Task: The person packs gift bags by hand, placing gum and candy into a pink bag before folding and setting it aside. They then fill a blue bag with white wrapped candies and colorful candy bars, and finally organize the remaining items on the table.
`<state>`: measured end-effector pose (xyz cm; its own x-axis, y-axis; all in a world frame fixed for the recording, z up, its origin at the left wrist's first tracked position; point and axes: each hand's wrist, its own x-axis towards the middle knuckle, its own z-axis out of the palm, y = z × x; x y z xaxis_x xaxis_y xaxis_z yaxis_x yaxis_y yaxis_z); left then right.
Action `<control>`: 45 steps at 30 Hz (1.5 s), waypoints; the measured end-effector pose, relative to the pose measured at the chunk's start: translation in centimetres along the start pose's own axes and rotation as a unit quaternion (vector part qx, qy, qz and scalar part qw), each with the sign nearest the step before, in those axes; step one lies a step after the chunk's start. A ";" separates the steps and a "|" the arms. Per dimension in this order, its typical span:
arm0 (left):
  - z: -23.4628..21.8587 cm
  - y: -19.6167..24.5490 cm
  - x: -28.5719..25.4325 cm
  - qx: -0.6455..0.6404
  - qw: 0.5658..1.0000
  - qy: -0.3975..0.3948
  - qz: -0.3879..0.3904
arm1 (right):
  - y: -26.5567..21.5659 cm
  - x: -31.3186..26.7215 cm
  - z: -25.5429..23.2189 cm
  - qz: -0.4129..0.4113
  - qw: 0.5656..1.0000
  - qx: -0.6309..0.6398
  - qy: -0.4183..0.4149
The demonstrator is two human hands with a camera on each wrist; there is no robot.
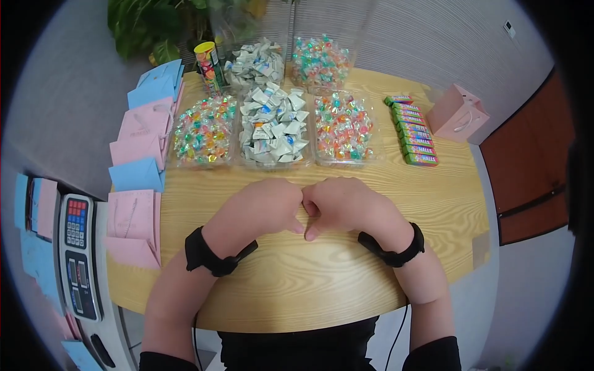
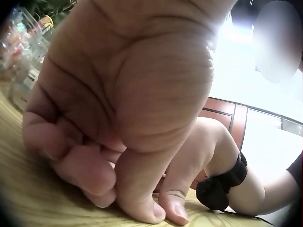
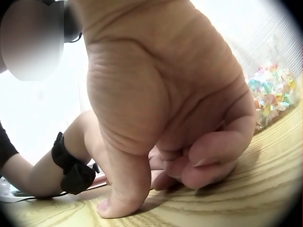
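My left hand (image 1: 269, 205) and right hand (image 1: 340, 203) meet over the middle of the wooden table (image 1: 272, 297), knuckles side by side. Neither holds anything. In the left wrist view the left hand's fingers (image 2: 90, 170) bend loosely toward the palm, with the thumb pointing down to the tabletop. The right wrist view shows the right hand's fingers (image 3: 213, 156) loosely bent too, its thumb tip on the wood. Ahead of the hands stand clear tubs of wrapped candies (image 1: 204, 131), white-wrapped sweets (image 1: 274, 127) and more wrapped candies (image 1: 344, 128).
Behind are two more clear tubs, one of white packets (image 1: 257, 65), one of candies (image 1: 320, 62), plus a yellow-lidded can (image 1: 209, 65). A column of Halls packs (image 1: 416, 137) lies right, beside a pink bag (image 1: 458, 112). Pink and blue bags (image 1: 133, 210) line the left; a scale (image 1: 80, 256) stands beyond.
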<state>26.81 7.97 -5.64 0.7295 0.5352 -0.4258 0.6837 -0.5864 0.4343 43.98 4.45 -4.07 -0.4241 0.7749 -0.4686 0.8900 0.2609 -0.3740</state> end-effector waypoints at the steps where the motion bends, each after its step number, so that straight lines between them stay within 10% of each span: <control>1: 0.1 -0.1 -0.1 -0.006 1.000 0.010 0.007 | 0.0 0.0 0.0 0.001 1.000 0.001 0.000; 20: 2.2 0.1 -1.0 -0.027 0.985 0.157 0.069 | -0.5 -0.2 -0.3 -0.015 1.000 -0.007 0.005; 28: 1.7 -5.0 -14.3 -0.017 0.921 0.384 0.070 | -7.5 1.0 -0.4 -0.118 0.990 0.063 0.046; 34: 2.0 -9.5 -28.2 0.035 0.903 0.384 -0.191 | -17.0 5.1 1.7 -0.214 0.973 0.038 0.078; 45: 5.2 -11.3 -28.6 -0.056 0.868 0.423 -0.255 | -19.6 10.3 4.6 -0.254 0.961 0.071 0.087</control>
<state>-1.89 -3.88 -2.54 0.0501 0.9904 0.1288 0.8840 -0.1040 0.4558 21.37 4.68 -5.19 -0.7521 0.6564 -0.0596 0.5380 0.5591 -0.6308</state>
